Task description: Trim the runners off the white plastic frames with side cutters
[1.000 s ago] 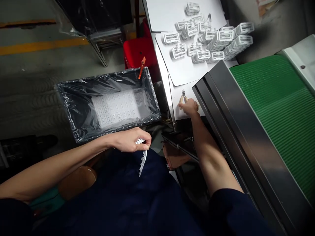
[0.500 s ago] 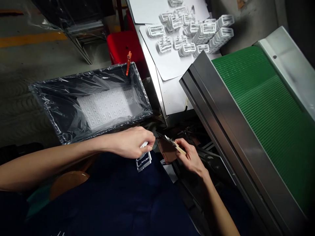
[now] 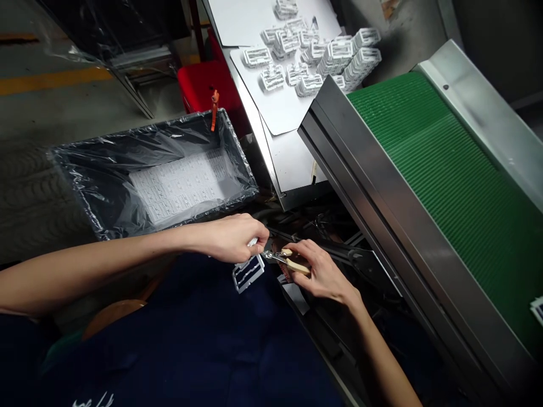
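Observation:
My left hand [image 3: 237, 237] is closed on a white plastic frame part [image 3: 248, 275], which hangs below the fingers with its openings showing. In my right hand [image 3: 320, 268] is a pair of nippers [image 3: 292, 262] with cream handles, spread apart. The metal jaws point left and reach the upper edge of the part, close to my left fingertips. Whether the jaws touch the plastic I cannot tell. Both hands are above my dark blue clothing, between the lined crate and the conveyor.
A black crate [image 3: 91, 198] lined with clear film holds flat rows of white parts. Stacks of similar parts [image 3: 339, 53] stand on a white table [image 3: 292, 164]. A green conveyor belt [image 3: 462, 169] runs along the right, with another part [image 3: 538, 310] at its edge. A red stool [image 3: 199, 85] stands behind.
My right hand has brought the nippers left to the part and their handles have spread. The left hand stays nearly in place. A white part has appeared on the belt at the right edge.

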Demonstrator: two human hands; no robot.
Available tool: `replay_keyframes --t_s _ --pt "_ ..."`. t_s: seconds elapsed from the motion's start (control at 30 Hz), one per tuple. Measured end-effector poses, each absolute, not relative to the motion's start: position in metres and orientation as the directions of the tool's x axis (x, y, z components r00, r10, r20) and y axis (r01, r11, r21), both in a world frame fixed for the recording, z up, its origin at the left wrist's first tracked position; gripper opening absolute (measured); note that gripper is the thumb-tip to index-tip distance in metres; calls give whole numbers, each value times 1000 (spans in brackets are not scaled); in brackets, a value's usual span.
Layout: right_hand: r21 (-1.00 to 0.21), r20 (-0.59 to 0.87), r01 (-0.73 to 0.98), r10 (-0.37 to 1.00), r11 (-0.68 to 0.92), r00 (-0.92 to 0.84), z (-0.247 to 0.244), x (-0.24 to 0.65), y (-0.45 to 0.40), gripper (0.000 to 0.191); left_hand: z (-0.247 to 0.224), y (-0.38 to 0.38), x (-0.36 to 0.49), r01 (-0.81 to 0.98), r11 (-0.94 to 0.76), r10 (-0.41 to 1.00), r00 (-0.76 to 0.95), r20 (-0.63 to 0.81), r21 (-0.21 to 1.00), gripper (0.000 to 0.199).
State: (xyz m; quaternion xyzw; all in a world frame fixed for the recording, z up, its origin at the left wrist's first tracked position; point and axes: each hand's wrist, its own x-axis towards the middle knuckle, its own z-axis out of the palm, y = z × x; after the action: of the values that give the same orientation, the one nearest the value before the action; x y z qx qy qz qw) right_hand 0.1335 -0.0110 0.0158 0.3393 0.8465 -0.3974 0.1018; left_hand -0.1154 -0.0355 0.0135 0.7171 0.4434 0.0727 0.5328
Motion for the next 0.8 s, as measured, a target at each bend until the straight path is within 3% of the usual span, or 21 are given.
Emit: replay_keyframes --t_s 0.43,0.8 --pt "-512 -427 581 400 633 -811 29 132 -3 43 15 -44 -110 508 -68 701 637 -321 859 11" --pt "-438 -392 462 298 771 -870 31 130 14 31 10 -47 -106 466 -29 696 644 -317 884 13"
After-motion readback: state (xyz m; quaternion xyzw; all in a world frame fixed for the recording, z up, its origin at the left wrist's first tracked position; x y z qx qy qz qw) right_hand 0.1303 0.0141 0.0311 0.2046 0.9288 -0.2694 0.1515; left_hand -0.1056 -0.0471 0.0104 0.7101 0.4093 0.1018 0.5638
